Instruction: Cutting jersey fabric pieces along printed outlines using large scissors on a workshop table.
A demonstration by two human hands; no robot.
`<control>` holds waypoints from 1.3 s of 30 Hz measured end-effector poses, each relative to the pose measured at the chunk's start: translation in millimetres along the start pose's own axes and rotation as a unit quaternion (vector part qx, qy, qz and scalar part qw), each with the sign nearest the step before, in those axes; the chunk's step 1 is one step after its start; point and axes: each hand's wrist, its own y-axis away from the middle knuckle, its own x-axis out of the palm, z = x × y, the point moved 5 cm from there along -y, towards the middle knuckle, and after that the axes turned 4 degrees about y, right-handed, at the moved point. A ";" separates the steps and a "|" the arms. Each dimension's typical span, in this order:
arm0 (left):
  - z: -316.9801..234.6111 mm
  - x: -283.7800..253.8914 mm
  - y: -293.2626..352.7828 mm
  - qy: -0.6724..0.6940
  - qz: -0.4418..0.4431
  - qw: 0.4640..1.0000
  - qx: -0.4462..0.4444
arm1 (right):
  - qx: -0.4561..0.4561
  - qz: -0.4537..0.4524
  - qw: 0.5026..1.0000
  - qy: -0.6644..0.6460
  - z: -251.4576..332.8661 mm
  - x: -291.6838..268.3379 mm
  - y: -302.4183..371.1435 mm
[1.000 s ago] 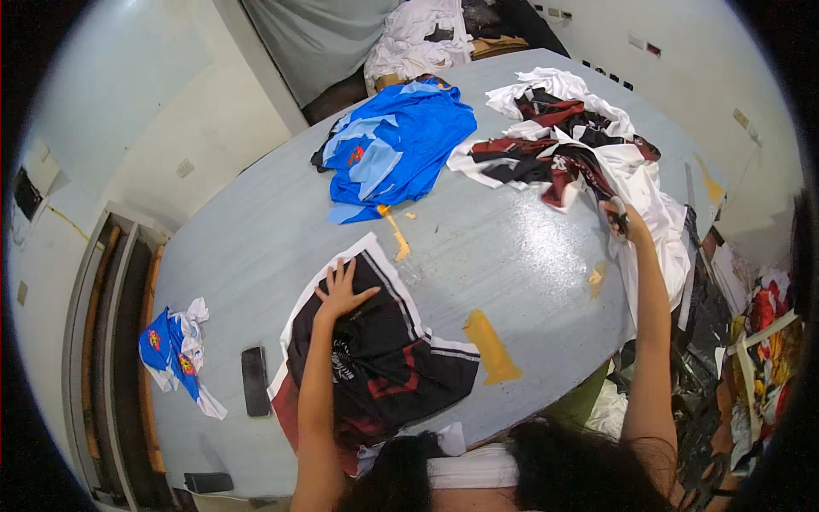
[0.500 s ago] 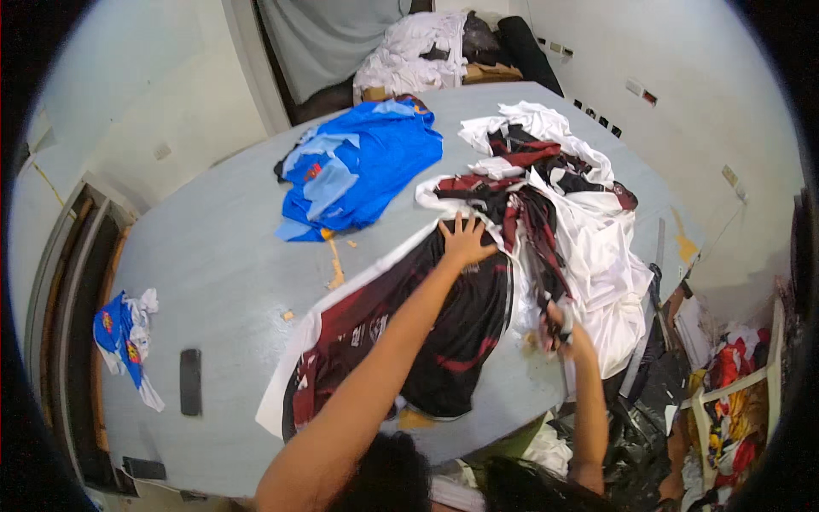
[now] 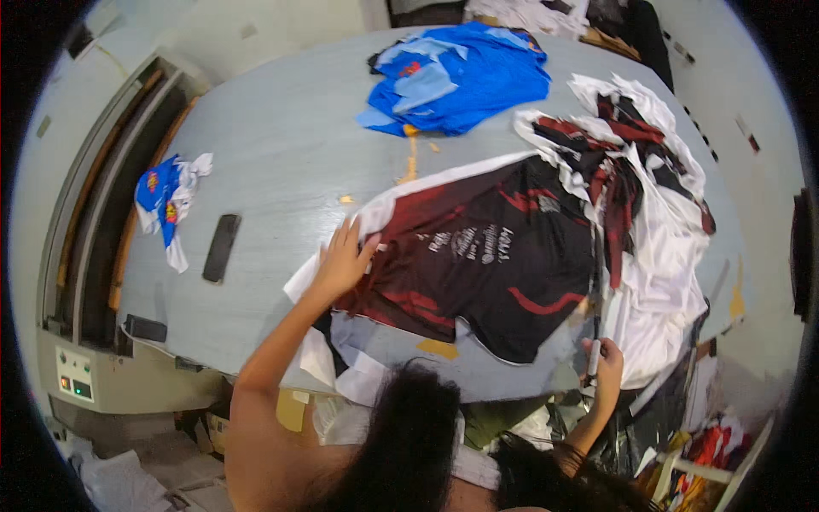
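Observation:
A black and dark-red printed fabric panel [image 3: 478,256] with white edging lies spread on the grey table. My left hand [image 3: 345,261] rests on its left end, fingers extended over the cloth. At the panel's right, close to the table's near edge, my right hand [image 3: 607,369] is closed around a slim white-and-dark tool [image 3: 595,358]. Its exact kind is too small to make out. A narrow dark strip runs up from the tool along the panel's right side. Beyond it lies a heap of white fabric [image 3: 661,273] mixed with black and red pieces.
Blue garments [image 3: 478,81] are piled at the far side. A black phone-like slab [image 3: 222,247] and a small blue-and-white cloth [image 3: 166,200] lie at left. Beside the table's left edge stands a machine with a control panel [image 3: 75,375]. Fabric scraps [image 3: 712,452] fill a rack at lower right.
My left hand has moved from the panel's far end to its left end. The panel lies more spread out, its print showing. My right hand has come nearer the table's edge. The view has shifted.

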 end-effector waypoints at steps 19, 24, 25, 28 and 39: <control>-40.0 20.4 -153.8 -0.083 -0.027 0.955 0.282 | -0.171 -0.314 0.928 -0.108 -46.0 38.6 63.7; -28.2 23.2 0.4 -0.050 -0.004 0.943 0.329 | -0.183 -0.312 0.928 -0.091 -50.9 31.9 87.3; -21.2 15.5 25.4 -0.073 -0.030 0.938 0.339 | -0.182 -0.301 0.933 -0.080 -48.8 31.0 85.2; -11.3 7.3 96.5 -0.075 0.036 0.935 0.346 | -0.178 -0.267 0.947 -0.016 -39.9 37.2 76.4; 46.8 -22.3 58.5 0.092 0.007 0.966 0.242 | -0.214 -0.238 0.924 0.207 10.7 70.6 24.3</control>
